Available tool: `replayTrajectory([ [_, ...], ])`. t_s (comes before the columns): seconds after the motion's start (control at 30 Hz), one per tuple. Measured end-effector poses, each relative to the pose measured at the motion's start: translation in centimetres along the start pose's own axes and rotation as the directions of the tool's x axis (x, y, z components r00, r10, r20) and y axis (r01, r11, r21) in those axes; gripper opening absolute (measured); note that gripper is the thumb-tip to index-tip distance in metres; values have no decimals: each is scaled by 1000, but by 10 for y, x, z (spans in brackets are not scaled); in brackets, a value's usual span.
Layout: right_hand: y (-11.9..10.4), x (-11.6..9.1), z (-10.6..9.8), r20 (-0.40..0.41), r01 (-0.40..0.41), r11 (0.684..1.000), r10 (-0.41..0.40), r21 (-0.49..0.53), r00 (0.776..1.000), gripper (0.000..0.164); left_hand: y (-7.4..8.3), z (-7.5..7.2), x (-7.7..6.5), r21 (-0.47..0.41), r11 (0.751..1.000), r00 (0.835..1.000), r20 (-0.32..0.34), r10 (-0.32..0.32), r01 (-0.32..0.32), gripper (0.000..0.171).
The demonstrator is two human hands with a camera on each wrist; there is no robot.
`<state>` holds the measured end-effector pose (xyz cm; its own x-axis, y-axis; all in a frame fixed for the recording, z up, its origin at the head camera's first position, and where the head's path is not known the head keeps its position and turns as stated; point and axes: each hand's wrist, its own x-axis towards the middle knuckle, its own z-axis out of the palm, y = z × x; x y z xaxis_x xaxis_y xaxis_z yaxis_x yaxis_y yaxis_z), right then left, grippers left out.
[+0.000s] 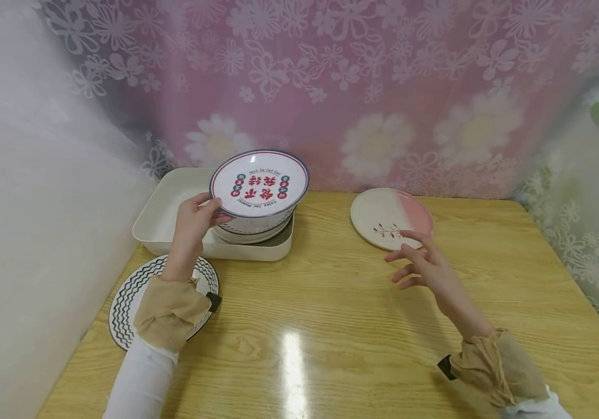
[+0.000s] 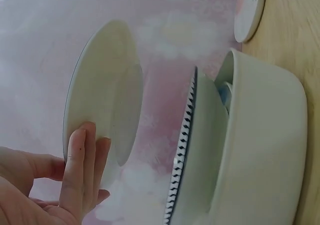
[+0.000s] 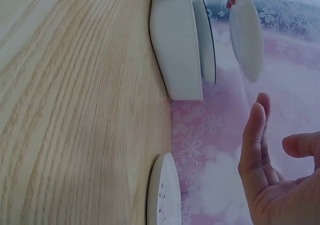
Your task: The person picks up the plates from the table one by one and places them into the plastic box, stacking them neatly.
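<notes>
My left hand point(image 1: 194, 218) pinches the near left rim of a white plate point(image 1: 259, 183) with red and blue lettering and a dark-edged rim. The thumb lies at the rim and the fingers point(image 2: 75, 165) spread along the underside. In the left wrist view this plate is held in the air, apart from a bowl point(image 2: 200, 135) with a black-patterned rim. That bowl leans in a cream plastic bin point(image 1: 160, 215). My right hand point(image 1: 425, 270) hovers with loosely bent fingers, holding nothing, by the near edge of a cream and pink plate point(image 1: 383, 212) with a twig design.
Below my left forearm lies a white plate point(image 1: 126, 305) with black zigzag lines, partly covered by the sleeve. Another pale dish point(image 1: 236, 237) sits under the bowl in the bin. A flowered pink curtain point(image 1: 299, 87) closes off the back of the wooden table point(image 1: 330, 326).
</notes>
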<state>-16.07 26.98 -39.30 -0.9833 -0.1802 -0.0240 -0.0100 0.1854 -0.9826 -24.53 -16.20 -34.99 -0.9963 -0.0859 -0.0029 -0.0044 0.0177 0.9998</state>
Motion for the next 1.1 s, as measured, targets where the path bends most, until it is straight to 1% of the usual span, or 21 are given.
replayTrajectory([
  [0.2, 4, 3, -6, -15, -27, 1000, 27, -11, 1000, 44, -11, -8, 4, 1, 999, 999, -21, -50, 50, 46],
  [0.3, 6, 4, -9, -20, -30, 1000, 30, -6, 999, 41, -18, -10, 6, 4, 998, 997, -29, -67, 67, 46],
  [0.43, 9, 5, -13, -29, -24, 1000, 24, 11, 999, 36, -24, -13, 8, 21, 997, 996, -31, -80, 80, 47],
  [0.7, 13, 6, -18, -43, -32, 999, 34, 37, 999, 36, -32, -17, 12, 47, 994, 995, -20, -100, 101, 48],
  [0.9, 16, 7, -21, -56, -40, 998, 43, 58, 997, 37, -36, -18, 13, 70, 994, 996, -15, -83, 84, 47],
  [1.1, 19, 7, -25, -59, -45, 997, 48, 59, 997, 37, -42, -21, 18, 119, 992, 998, -42, -46, 50, 45],
])
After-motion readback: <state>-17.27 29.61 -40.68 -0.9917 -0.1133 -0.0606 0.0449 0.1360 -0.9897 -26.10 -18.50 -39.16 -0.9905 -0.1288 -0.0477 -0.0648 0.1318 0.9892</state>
